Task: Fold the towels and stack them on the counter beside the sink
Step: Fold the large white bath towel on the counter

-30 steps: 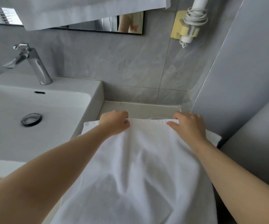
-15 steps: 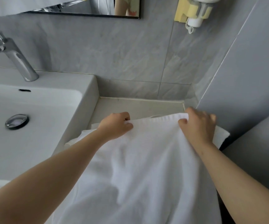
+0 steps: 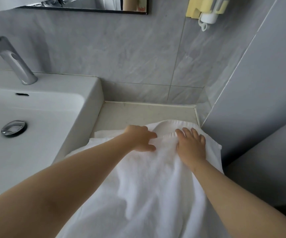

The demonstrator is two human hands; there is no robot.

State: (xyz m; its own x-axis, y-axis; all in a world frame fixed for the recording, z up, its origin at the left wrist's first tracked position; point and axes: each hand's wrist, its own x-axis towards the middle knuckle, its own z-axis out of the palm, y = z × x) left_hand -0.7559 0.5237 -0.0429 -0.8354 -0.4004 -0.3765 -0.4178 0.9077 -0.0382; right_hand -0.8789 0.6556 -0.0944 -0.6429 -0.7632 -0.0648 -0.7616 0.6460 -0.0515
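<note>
Towel (image 3: 152,186) lies on the counter (image 3: 138,114) just beside the sink (image 3: 40,117), at 3 o'clock of the basin. Its long axis runs 12 to 6 from the person. The far hem is bunched into a low hump toward 12, and the near end spills over the counter's front edge toward 6.

Both hands rest on the far end, side by side, near each other but apart and about level, so neither is clearly nearer the hem. Left hand (image 3: 141,140): released, fingers loosely extended toward 3, lying on the cloth. Right hand (image 3: 190,146): released, fingers spread toward 12, palm flat on the cloth. Neither grips anything.

A lower white layer (image 3: 108,134) shows at 9 of the left hand; whether it is a separate towel I cannot tell.

Judgement: the coming fold likely turns on the 12 o'clock hem, which lies just beyond both sets of fingertips.
</note>
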